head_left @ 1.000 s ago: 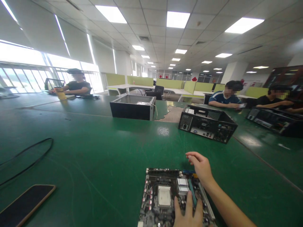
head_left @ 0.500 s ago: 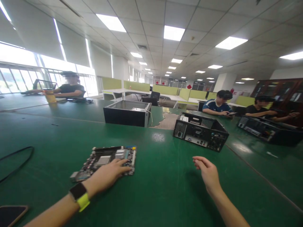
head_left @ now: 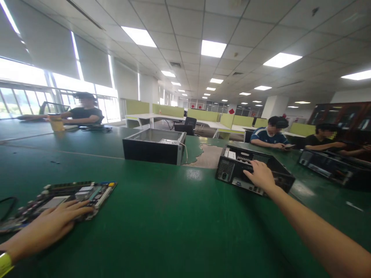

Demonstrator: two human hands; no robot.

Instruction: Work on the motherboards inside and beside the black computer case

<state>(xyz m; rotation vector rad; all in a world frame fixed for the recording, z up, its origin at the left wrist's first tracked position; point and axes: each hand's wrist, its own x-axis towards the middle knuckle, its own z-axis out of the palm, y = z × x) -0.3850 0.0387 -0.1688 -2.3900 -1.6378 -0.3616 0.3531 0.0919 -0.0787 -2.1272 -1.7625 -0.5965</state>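
On the green table (head_left: 162, 231), a motherboard (head_left: 95, 200) lies flat at the left. My left hand (head_left: 62, 216) rests on its near side, fingers stretched out across the board. My right hand (head_left: 261, 175) is out over the back panel of a black computer case (head_left: 232, 173), its fingers apart and curved at the top edge. Whether the fingertips touch the case I cannot tell. The case lies on its side with its top uncovered, ports and a power supply grille facing me. A yellow-green watch band (head_left: 5, 263) shows on my left wrist.
Another open case (head_left: 150, 148) lies at mid-table, a white cable at its right side. A further black case (head_left: 333, 168) is at the far right. Co-workers sit behind the table at left (head_left: 85, 112) and right (head_left: 271, 135). A cup (head_left: 56, 122) stands far left; a bare patch (head_left: 208, 154) marks the tabletop.
My left hand has moved left together with the motherboard, which slid across the table. My right hand has reached forward from above the tabletop to the black case, its fingers spreading.
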